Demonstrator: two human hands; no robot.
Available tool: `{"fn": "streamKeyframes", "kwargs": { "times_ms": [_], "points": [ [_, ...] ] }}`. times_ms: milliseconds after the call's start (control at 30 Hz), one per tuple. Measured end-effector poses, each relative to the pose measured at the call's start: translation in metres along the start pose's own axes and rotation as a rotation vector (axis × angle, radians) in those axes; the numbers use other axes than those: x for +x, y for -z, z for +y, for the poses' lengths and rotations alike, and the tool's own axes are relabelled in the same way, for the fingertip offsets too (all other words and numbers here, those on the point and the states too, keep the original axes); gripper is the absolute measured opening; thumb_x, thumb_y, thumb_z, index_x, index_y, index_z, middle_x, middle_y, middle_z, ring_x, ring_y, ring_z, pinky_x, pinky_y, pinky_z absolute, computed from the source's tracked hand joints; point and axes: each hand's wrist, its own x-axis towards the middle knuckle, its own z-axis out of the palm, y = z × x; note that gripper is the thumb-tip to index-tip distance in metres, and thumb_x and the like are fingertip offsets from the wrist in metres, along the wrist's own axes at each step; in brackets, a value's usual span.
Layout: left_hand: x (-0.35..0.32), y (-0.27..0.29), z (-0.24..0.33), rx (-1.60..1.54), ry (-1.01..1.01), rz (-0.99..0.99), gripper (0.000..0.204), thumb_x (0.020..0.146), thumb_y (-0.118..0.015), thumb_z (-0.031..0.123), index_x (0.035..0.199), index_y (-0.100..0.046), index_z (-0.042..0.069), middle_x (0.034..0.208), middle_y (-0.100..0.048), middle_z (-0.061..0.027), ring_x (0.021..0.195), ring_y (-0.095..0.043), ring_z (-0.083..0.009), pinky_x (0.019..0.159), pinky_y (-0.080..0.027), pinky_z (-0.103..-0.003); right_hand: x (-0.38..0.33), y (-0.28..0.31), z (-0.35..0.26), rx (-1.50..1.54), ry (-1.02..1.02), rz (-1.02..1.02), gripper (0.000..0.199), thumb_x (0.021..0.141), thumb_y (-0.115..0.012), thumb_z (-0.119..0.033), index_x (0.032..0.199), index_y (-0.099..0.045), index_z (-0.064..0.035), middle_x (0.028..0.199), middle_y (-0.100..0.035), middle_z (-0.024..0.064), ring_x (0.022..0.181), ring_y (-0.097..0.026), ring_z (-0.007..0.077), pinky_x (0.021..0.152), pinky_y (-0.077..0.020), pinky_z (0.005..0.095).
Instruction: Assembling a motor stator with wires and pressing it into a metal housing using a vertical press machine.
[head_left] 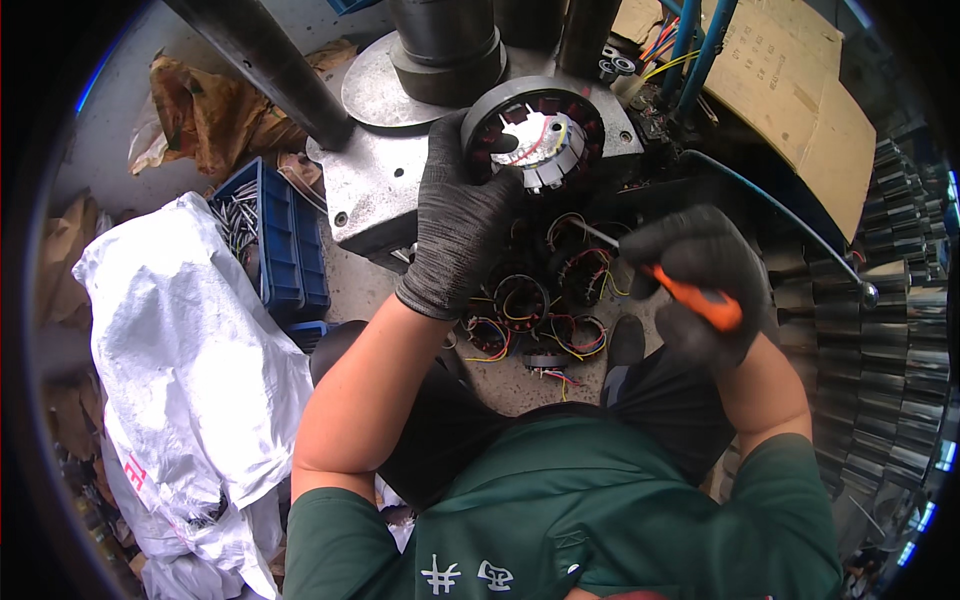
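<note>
Two hands in dark grey knitted gloves are shown, clock positions being read from the centre of the view. The left hand (460,215), at twelve o'clock, has its fingers closed on a dark-rimmed metal ring with a pale segmented inner band (558,165), which lies between twelve and one. The grip is at the ring's nine-to-seven o'clock edge; red and yellow wires cross its opening. Whether the ring touches the grey metal block (375,190) behind it cannot be told. The right hand (700,245), near three o'clock, has its fingers wrapped around an orange-handled tool with a thin grey metal shaft (706,303); the shaft points toward ten o'clock, its tip apart from the ring. At the centre, several dark wire-wound rings with coloured leads (520,303) lie on the grey floor (510,390). A dark metal cylinder (440,35) stands over the block just before twelve. At ten o'clock is a blue plastic crate (312,250) containing slender metal pieces (238,220); at nine, a crumpled white sack (190,350); at two, a brown cardboard sheet (800,110); and between three and four, stacked shiny metal parts (855,345).
</note>
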Motion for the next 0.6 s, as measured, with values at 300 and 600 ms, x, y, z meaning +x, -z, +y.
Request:
{"fn": "streamKeyframes", "kwargs": {
  "times_ms": [300, 600],
  "points": [
    [0.0, 0.005, -0.002, -0.297, 0.211, -0.023, 0.057, 0.09, -0.063, 0.003, 0.143, -0.044, 0.006, 0.121, -0.06, -0.013, 0.1, -0.073, -0.0268, 0.077, -0.068, -0.038, 0.005, -0.006, 0.019, 0.008, 0.017, 0.09, 0.041, 0.074, -0.07, 0.011, 0.112, -0.063, -0.001, 0.109, -0.072, 0.0195, 0.09, -0.071, 0.0259, 0.079, -0.0581, 0.0359],
    [0.002, 0.0, 0.0, -0.261, 0.237, -0.013, 0.059, 0.086, -0.062, 0.002, 0.143, -0.045, 0.007, 0.12, -0.06, -0.0126, 0.099, -0.071, -0.0232, 0.074, -0.067, -0.035, 0.007, 0.003, 0.029, -0.021, 0.029, -0.044, 0.047, 0.082, -0.06, 0.015, 0.125, -0.058, -0.0037, 0.128, -0.062, 0.0232, 0.108, -0.068, 0.0272, 0.086, -0.0598, 0.0364]
  ]
}}
